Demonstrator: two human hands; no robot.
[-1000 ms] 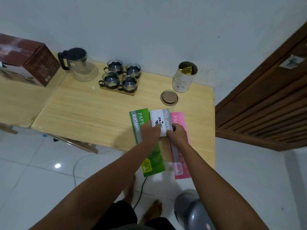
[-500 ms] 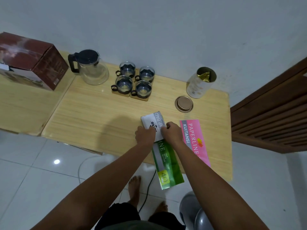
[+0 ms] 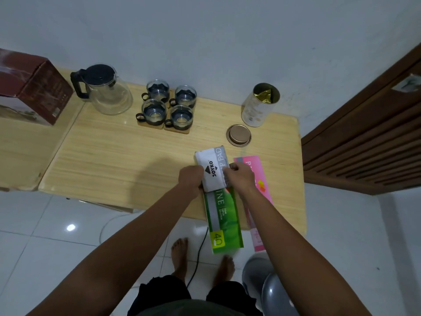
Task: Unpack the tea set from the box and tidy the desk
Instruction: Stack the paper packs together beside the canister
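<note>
Head view, tidying step. Tea set unpacked: teapot (image 3: pixel 107 92), four cups (image 3: pixel 168 106) at the surface's (image 3: pixel 114 160) far edge. Your left hand (image 3: pixel 190 179) and right hand (image 3: pixel 239 176) grip the stamp pad box (image 3: pixel 211 169), fingers curled, atop the green booklet (image 3: pixel 224 215). Next, likely: stack both squarely.

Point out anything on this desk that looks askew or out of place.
The green pad and pink pad overhang the desk's near edge. The tin stands open, its lid lying beside it. Both hands, left and right, grip the white box.
</note>
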